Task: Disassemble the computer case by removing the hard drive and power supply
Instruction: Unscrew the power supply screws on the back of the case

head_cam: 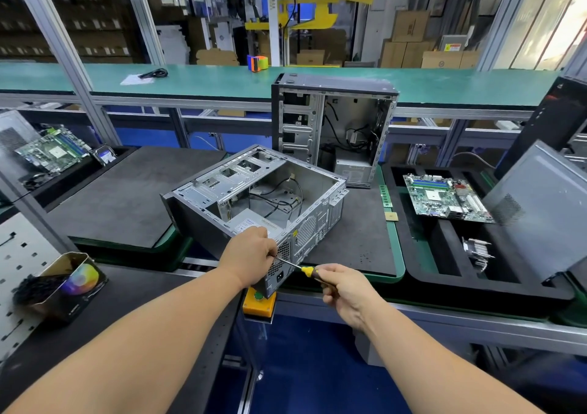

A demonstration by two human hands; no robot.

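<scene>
An open grey computer case (203,197) lies on its side on the dark mat, its rear panel facing me. The power supply (251,223) sits inside at the near corner, its grille and socket showing at the back. My right hand (344,288) grips the yellow-and-black handle of a screwdriver (306,270), whose shaft points left at the rear panel. My left hand (251,256) rests on the case's near corner and pinches the shaft near its tip. Loose cables lie inside the case. No hard drive shows in the bays.
A second open case (333,128) stands upright behind. A foam tray (413,274) at right holds a motherboard (444,197) and a heatsink (478,251); a side panel (540,204) leans there. Another motherboard (54,150) lies at left. A small box (73,280) and a yellow button box (259,305) are near.
</scene>
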